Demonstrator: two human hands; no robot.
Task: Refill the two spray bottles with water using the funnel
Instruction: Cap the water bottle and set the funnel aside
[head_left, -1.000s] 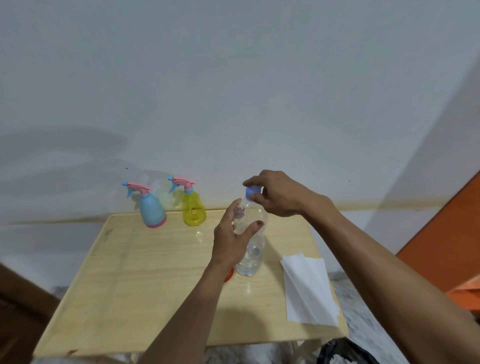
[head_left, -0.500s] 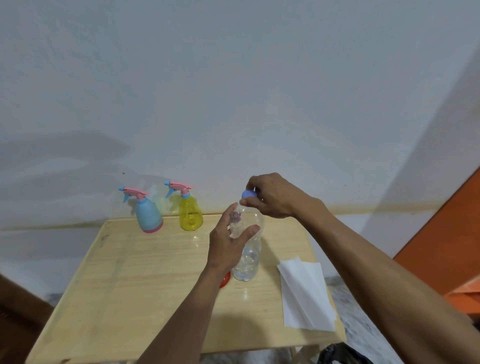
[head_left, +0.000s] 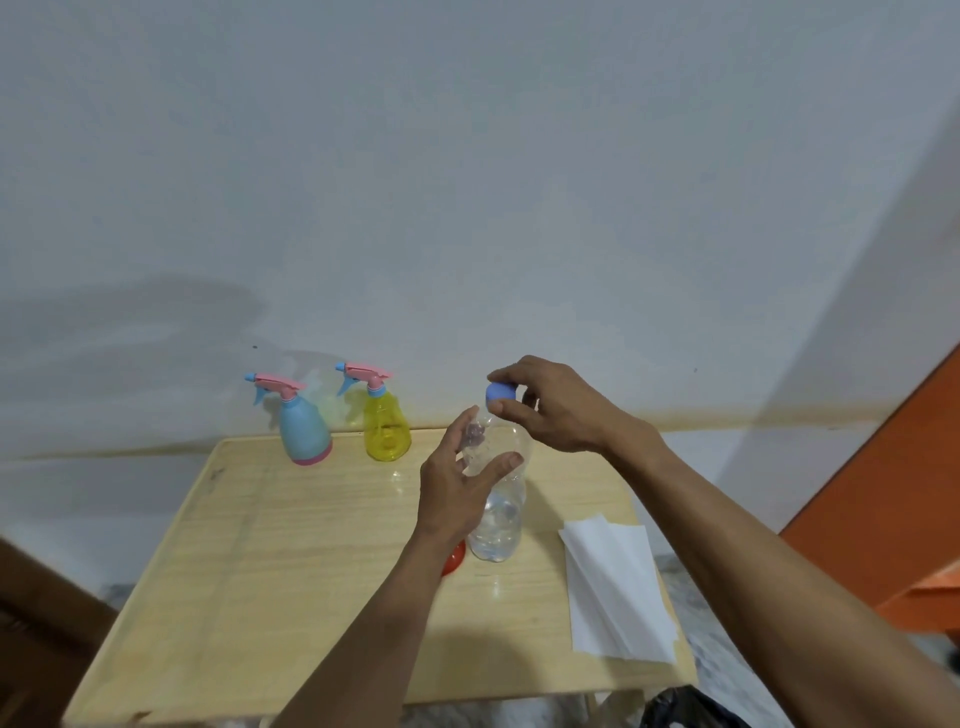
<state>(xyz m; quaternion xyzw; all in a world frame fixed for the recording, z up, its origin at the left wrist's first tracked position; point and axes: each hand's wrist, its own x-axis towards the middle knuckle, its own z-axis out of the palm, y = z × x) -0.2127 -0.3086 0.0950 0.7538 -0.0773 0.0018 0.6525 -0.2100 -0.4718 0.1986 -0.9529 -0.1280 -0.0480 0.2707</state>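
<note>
We find the left hand (head_left: 457, 493) wrapped round the clear water bottle (head_left: 498, 499) standing on the counter (head_left: 270, 561), the right hand (head_left: 550, 402) pinching its blue cap (head_left: 500, 393); we advise holding the body steady, upright, unsqueezed while unscrewing.

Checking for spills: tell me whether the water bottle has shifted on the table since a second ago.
No. The water bottle keeps its gaps to the yellow spray bottle and the paper towel; the view shifted.
</note>
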